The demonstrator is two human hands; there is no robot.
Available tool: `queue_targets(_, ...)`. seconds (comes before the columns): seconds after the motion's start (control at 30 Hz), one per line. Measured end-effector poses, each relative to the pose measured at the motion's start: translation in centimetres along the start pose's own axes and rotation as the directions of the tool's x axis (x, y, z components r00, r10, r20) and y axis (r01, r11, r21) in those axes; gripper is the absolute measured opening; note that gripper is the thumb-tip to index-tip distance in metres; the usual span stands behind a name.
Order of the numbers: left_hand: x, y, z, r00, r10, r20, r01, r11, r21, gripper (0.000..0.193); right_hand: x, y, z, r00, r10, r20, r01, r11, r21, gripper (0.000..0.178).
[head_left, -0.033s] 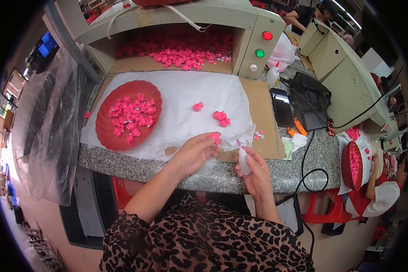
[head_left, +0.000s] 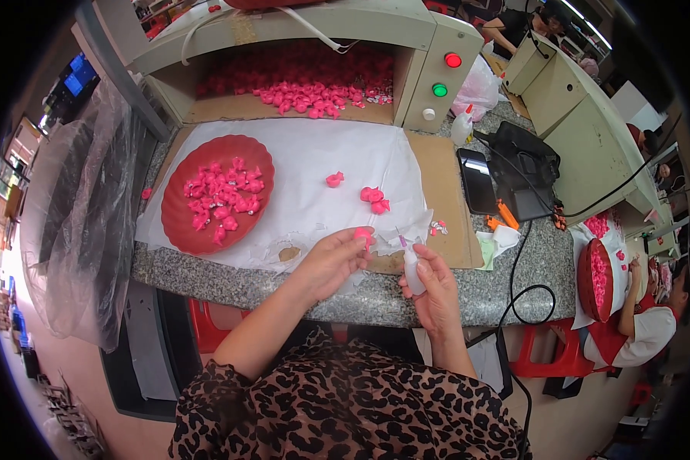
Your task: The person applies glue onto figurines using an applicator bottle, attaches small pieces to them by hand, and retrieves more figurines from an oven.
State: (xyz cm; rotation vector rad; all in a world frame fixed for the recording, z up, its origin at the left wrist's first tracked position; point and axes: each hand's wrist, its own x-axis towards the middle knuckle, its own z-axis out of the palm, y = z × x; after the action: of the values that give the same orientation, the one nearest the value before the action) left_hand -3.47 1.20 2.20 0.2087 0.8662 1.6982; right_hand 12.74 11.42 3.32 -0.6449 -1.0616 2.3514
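Note:
Between the fingertips of my left hand (head_left: 332,262) is a small pink figurine (head_left: 365,237), partly covered by the fingers. My right hand (head_left: 434,291) is closed round a small white squeeze bottle (head_left: 413,274) with a thin needle tip pointing up, a short way right of the figurine and apart from it. Beyond my hands, a few more pink figurines (head_left: 375,200) and a single one (head_left: 335,179) lie on the white paper (head_left: 306,153). At the left, a red scalloped plate (head_left: 178,203) holds a heap of the same pink pieces.
A grey machine housing (head_left: 414,92) with a pile of pink pieces inside stands behind the paper. On the right lie a phone (head_left: 476,182), a black bag (head_left: 522,157), orange clips (head_left: 506,215) and a looping black cable (head_left: 513,307). A person (head_left: 644,330) sits farther right.
My left hand has turned slightly, and its thumb now covers more of the pink figurine. The right hand with the bottle has barely moved.

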Motion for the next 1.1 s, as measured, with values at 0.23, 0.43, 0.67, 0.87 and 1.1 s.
queue_targets(0.23, -0.2, -3.1, -0.1, 0.774, 0.622, 0.119, -0.508, 0.496, 0.704, 0.023, 0.1, 0.9, -0.3, 0.963, -0.212, -0.164, 0.215, 0.977, 0.004, 0.022)
queue_targets(0.43, 0.0, -4.3, 0.1, 0.713, 0.697, 0.078, -0.52, 0.451, 0.726, 0.021, -1.2, 1.8, 0.5, 0.88, -0.466, -0.091, 0.395, 0.824, -0.406, 0.016)
queue_targets(0.67, 0.3, -4.5, -0.2, 0.738, 0.674, 0.038, -0.526, 0.539, 0.658, 0.019, -0.9, 3.0, -0.4, 0.796, -0.589, 0.14, 0.532, 0.57, -0.626, 0.016)
queue_targets(0.87, 0.3, -4.6, -0.4, 0.737, 0.674, 0.045, -0.53, 0.535, 0.658, 0.019, -0.6, 3.1, -0.8, 0.733, -0.623, 0.273, 0.567, 0.337, -0.751, 0.017)
queue_targets(1.1, 0.1, -4.5, -0.3, 0.754, 0.654, 0.054, -0.516, 0.54, 0.665, 0.021, -0.6, 3.1, -0.7, 0.71, -0.63, 0.314, 0.579, 0.269, -0.77, 0.016)
